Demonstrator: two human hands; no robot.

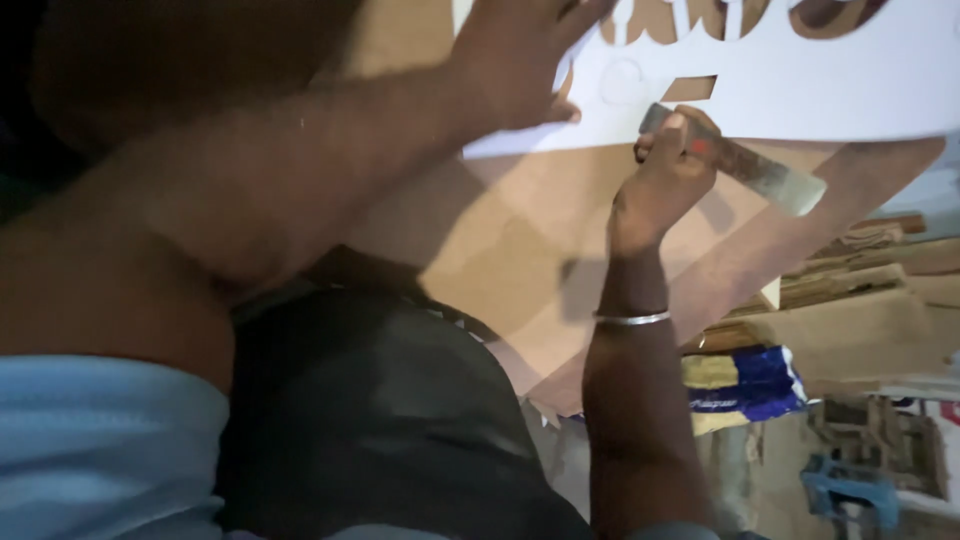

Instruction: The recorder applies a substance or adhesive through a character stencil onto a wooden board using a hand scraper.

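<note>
White flat cut-out sheet [800,90] sits right under the left hand [515,60], which presses flat on it, fingers spread, gripping nothing. Just below its edge, the right hand [665,165] is fisted around a flat metal blade tool [745,165], tip poking rightward over brown board [520,230].

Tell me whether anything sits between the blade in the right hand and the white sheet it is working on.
Nothing visible does. The right hand grips the blade against the lower edge of the white sheet, beside a cutout. The left hand lies flat on the sheet further left, clear of the blade.
</note>
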